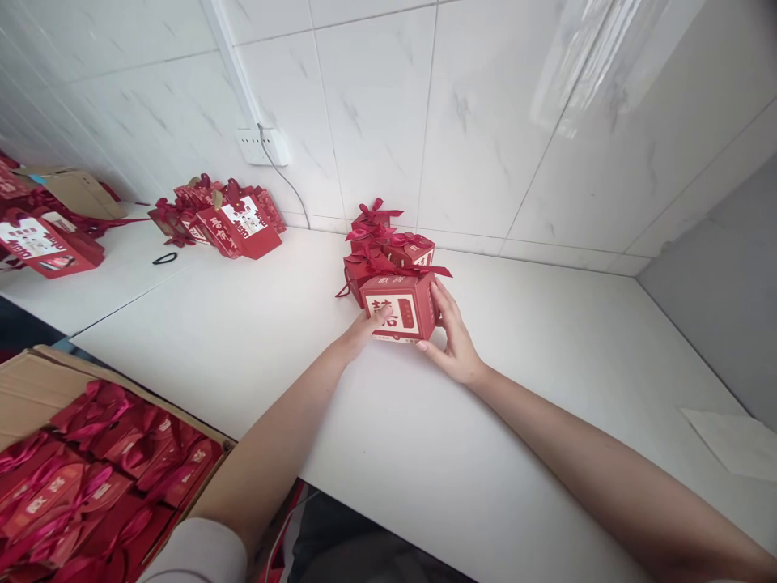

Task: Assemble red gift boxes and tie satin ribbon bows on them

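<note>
A red gift box with a cream label and a red ribbon bow on top is between my two hands, close to the tabletop. My left hand grips its front left side, the thumb over the label. At the right side, my right hand has its fingers along the box wall and its thumb at the lower front edge. Right behind it stand several more ribboned red boxes, partly hidden. Whether the held box touches the table is hard to see.
A cardboard carton full of ribboned red boxes sits at lower left. More red boxes stand by the wall, others at far left. A black loop lies on the white table. White paper is at right.
</note>
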### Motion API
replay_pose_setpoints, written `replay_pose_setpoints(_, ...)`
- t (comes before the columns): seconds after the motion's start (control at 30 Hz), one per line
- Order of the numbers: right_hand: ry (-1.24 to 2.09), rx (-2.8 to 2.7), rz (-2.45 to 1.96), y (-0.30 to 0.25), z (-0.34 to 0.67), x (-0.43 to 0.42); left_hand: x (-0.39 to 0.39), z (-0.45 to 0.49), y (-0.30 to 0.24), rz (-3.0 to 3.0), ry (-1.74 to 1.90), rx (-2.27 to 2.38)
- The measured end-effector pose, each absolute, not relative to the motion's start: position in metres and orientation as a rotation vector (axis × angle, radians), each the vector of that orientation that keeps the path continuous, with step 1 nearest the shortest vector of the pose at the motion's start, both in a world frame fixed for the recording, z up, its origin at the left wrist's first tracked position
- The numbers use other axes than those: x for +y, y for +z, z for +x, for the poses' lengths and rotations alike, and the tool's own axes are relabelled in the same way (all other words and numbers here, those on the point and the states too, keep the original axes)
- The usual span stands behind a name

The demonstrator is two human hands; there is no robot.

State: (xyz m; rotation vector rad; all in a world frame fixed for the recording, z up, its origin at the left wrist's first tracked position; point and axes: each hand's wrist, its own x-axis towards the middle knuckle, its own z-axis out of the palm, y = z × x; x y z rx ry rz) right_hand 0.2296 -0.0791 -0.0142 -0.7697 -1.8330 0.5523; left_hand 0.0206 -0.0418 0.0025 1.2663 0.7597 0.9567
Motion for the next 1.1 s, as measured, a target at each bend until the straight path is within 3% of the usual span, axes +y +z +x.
replay_pose_setpoints(0.7,0.447,-1.963,-0.764,-0.02,0.23,-0.073,-0.048,0.026,0.016,1.615,1.422,0.947)
replay_pose_setpoints(0.97,0.265,-1.924,-0.82,-0.009,0.229,-0.076,-0.044,0.022,0.025,0.83,0.655,0.733)
replay_pose_setpoints(1.1,0.279,-1.878,-0.858,-0.01,0.229,-0.076,-0.044,0.021,0.023,0.772,0.538,0.697)
